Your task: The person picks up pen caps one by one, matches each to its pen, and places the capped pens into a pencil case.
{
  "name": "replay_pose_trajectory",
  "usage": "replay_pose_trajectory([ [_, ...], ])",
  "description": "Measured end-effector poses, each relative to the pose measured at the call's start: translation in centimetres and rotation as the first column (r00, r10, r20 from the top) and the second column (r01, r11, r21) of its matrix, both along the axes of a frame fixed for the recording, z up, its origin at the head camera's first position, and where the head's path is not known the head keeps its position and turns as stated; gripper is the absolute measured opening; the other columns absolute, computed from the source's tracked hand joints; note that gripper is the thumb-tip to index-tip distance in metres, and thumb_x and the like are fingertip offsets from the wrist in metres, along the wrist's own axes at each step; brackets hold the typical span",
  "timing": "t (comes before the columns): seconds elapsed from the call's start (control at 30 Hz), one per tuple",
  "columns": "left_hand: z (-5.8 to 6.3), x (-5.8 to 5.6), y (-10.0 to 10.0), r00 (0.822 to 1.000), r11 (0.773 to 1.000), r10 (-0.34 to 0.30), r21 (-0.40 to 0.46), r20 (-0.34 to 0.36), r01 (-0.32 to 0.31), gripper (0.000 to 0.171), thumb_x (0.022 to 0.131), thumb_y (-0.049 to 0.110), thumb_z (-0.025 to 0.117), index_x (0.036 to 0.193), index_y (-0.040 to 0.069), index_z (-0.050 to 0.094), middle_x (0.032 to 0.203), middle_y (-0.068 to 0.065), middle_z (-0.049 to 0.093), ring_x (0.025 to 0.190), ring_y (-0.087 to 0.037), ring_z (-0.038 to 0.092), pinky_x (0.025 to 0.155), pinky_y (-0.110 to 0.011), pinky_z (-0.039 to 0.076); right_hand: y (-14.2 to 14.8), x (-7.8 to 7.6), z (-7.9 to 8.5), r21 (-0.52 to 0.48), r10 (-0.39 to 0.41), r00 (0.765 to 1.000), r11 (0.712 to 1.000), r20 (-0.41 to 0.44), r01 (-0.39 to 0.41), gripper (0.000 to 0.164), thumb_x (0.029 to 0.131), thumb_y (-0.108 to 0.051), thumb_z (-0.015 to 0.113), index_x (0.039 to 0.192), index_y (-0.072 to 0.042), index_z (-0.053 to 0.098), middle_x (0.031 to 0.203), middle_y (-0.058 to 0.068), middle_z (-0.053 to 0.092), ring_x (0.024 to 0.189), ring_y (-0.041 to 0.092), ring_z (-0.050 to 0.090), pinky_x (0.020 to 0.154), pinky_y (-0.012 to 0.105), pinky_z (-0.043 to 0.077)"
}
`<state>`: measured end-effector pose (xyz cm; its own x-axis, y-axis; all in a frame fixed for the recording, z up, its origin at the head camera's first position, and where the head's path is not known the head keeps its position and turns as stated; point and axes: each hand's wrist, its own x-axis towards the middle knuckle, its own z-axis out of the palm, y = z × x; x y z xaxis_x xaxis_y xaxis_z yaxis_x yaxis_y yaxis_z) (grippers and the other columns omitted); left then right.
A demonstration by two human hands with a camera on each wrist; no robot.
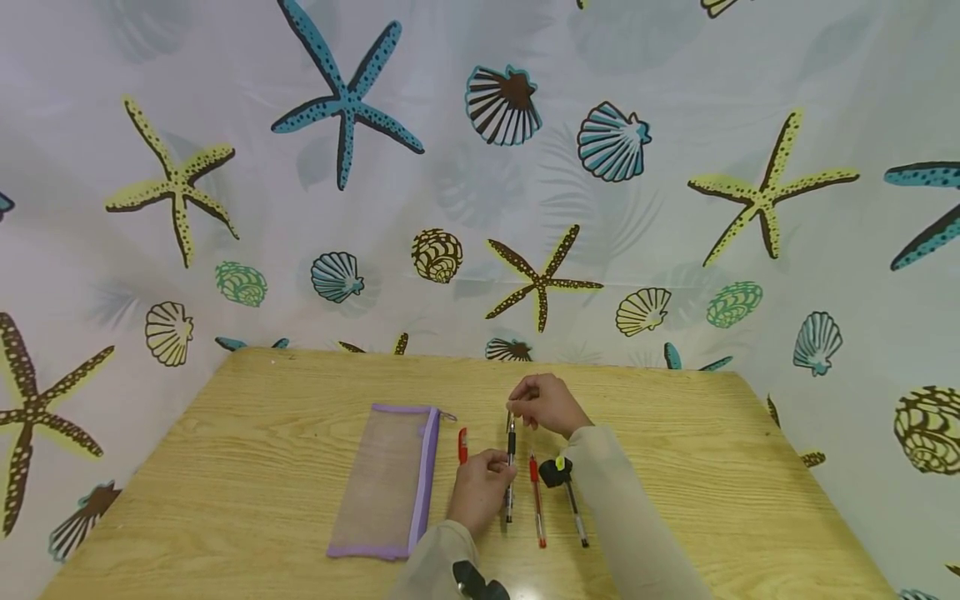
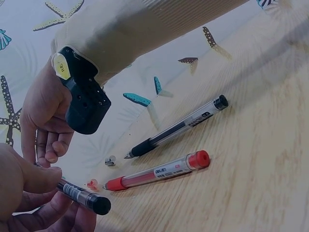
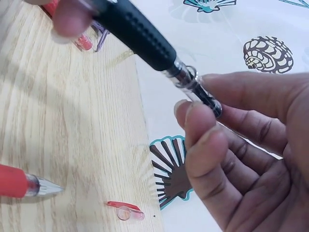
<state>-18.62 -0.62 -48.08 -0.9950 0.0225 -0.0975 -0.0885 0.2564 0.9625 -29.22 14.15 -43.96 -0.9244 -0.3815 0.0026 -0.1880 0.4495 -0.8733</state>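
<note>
A black gel pen (image 1: 512,446) is held in my left hand (image 1: 478,490), between thumb and fingers, with its rubber grip and tip pointing away from me. My right hand (image 1: 549,405) pinches a small clear cap with a black clip (image 3: 208,102) at the pen's tip. In the right wrist view the cap's rim is at the tip; how far it sits on cannot be told. Right of the held pen lie an uncapped red pen (image 2: 157,171) and another uncapped black pen (image 2: 178,126). Another red pen (image 1: 462,444) is partly hidden behind my left hand.
A mesh pouch with purple edging (image 1: 386,492) lies flat on the wooden table (image 1: 247,467), left of the hands. A loose red-clipped cap (image 3: 129,210) and another small clear cap (image 2: 110,160) lie beyond the pen tips. A patterned curtain (image 1: 465,192) hangs behind the table.
</note>
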Motion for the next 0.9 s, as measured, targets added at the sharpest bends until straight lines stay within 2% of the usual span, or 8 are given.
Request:
replay_pose_trajectory([
  [0.1, 0.04, 0.03, 0.01, 1.0, 1.0, 0.002, 0.004, -0.007, -0.002, 0.02, 0.091, 0.01, 0.065, 0.108, -0.001, 0.065, 0.088, -0.005, 0.063, 0.071, -0.014, 0.059, 0.056, -0.029, 0.051, -0.03, 0.04, -0.16, 0.001, 0.014, 1.0, 1.0, -0.007, -0.014, 0.008, 0.092, -0.009, 0.065, 0.094, -0.002, 0.066, 0.084, 0.025, 0.065, 0.066, 0.045, 0.057, 0.061, 0.058, 0.051],
  [0.27, 0.0, 0.02, 0.03, 1.0, 1.0, 0.006, 0.014, -0.011, -0.005, 0.021, 0.091, 0.01, 0.065, 0.108, -0.002, 0.065, 0.088, -0.006, 0.063, 0.071, -0.014, 0.059, 0.056, -0.03, 0.052, -0.16, 0.22, -0.26, 0.0, 0.047, 0.999, 0.999, -0.008, -0.047, 0.008, 0.091, -0.009, 0.065, 0.094, -0.001, 0.066, 0.082, 0.023, 0.065, 0.056, 0.024, 0.056, 0.057, 0.051, 0.052],
  [0.33, -0.02, 0.0, 0.02, 1.0, 1.0, 0.009, 0.016, -0.012, -0.008, 0.021, 0.091, 0.01, 0.065, 0.109, -0.002, 0.065, 0.088, -0.006, 0.063, 0.07, -0.014, 0.059, 0.056, -0.03, 0.052, -0.19, 0.3, -0.25, -0.003, 0.055, 0.998, 0.998, 0.002, -0.055, 0.008, 0.091, -0.009, 0.065, 0.094, -0.001, 0.066, 0.082, 0.023, 0.066, 0.056, 0.022, 0.056, 0.056, 0.048, 0.053],
  [0.6, -0.09, 0.15, -0.15, 1.0, 0.999, -0.011, 0.035, -0.015, 0.012, 0.02, 0.093, 0.008, 0.061, 0.11, -0.003, 0.063, 0.083, -0.004, 0.07, 0.063, -0.013, 0.056, 0.053, -0.027, 0.048, -0.05, 0.31, -0.56, -0.04, 0.07, 0.997, 0.997, 0.022, -0.069, 0.011, 0.092, -0.008, 0.064, 0.096, 0.001, 0.066, 0.083, 0.024, 0.066, 0.069, 0.047, 0.057, 0.057, 0.048, 0.053],
  [0.73, -0.14, 0.18, -0.25, 1.0, 0.999, -0.022, 0.049, -0.02, 0.023, 0.02, 0.094, 0.006, 0.058, 0.111, -0.003, 0.062, 0.083, -0.004, 0.071, 0.064, -0.013, 0.057, 0.052, -0.027, 0.049, 0.0, 0.32, -0.74, -0.068, 0.061, 0.997, 0.996, 0.055, -0.057, 0.017, 0.091, -0.009, 0.065, 0.102, 0.005, 0.065, 0.082, 0.021, 0.066, 0.072, 0.049, 0.056, 0.059, 0.048, 0.053],
  [0.9, -0.13, 0.17, -0.27, 1.0, 0.998, -0.022, 0.055, -0.007, 0.023, 0.022, 0.094, 0.006, 0.057, 0.114, -0.003, 0.062, 0.084, -0.004, 0.071, 0.07, -0.014, 0.059, 0.054, -0.028, 0.05, 0.11, 0.54, -0.81, -0.09, 0.051, 0.996, 0.995, 0.067, -0.045, 0.017, 0.091, -0.011, 0.066, 0.101, 0.004, 0.066, 0.08, 0.017, 0.067, 0.074, 0.05, 0.056, 0.061, 0.046, 0.053],
])
